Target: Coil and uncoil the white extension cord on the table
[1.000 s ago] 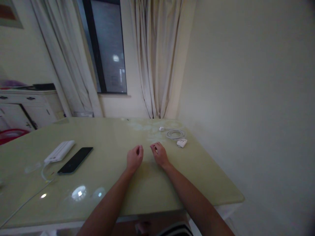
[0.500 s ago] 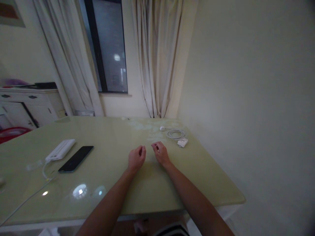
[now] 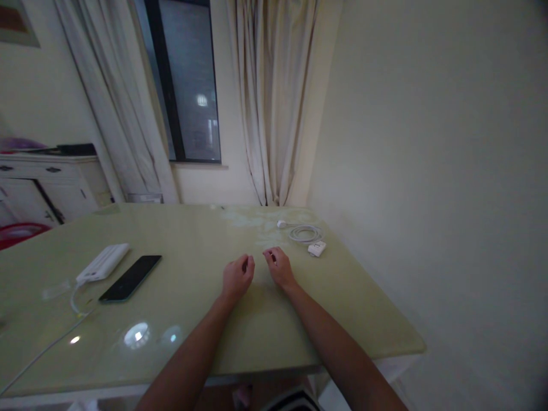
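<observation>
My left hand [image 3: 237, 277] and my right hand [image 3: 279, 266] rest side by side on the pale green glass-topped table [image 3: 201, 337], a small gap between them. Both have their fingers curled into a loose fist; I cannot make out anything inside either one. Beyond my right hand lie a coiled white cable [image 3: 303, 233] and a small white plug [image 3: 317, 248]. Far to the left of my left hand are a black phone [image 3: 131, 278] and a white power bank [image 3: 103, 262].
A thin white cable [image 3: 51, 337] runs from the power bank toward the table's near left edge. The wall stands close on the right, curtains and a dark window behind the table, a white cabinet [image 3: 51, 182] at the back left.
The hands have drawn slightly closer together and the fingers have curled a little more. The view shifted slightly.
</observation>
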Available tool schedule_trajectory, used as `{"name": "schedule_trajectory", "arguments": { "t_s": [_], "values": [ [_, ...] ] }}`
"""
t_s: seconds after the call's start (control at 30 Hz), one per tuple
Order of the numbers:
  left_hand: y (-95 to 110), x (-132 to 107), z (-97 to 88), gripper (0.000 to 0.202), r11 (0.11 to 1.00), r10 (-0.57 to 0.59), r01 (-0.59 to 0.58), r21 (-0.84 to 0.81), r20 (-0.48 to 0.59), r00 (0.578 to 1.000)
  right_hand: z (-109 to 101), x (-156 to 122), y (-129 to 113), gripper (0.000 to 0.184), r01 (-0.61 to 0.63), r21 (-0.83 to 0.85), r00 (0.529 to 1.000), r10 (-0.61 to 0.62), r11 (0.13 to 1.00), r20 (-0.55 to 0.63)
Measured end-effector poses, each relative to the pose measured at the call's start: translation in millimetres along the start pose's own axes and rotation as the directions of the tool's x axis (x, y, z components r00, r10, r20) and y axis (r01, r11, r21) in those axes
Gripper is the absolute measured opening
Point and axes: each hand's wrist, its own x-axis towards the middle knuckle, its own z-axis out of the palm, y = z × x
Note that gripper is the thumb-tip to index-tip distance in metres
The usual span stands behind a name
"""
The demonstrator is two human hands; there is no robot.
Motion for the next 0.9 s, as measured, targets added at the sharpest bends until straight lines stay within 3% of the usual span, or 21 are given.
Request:
{"name": "schedule_trajectory", "arguments": {
  "t_s": [0.9],
  "values": [
    [0.8, -1.0, 0.6, 0.041, 0.999, 0.001, -0.003, 0.051, 0.045, 0.999, -1.6, 0.3, -1.9, 0.03, -0.022, -0.003, 1.0, 0.022, 1.0, 0.004]
  ]
}}
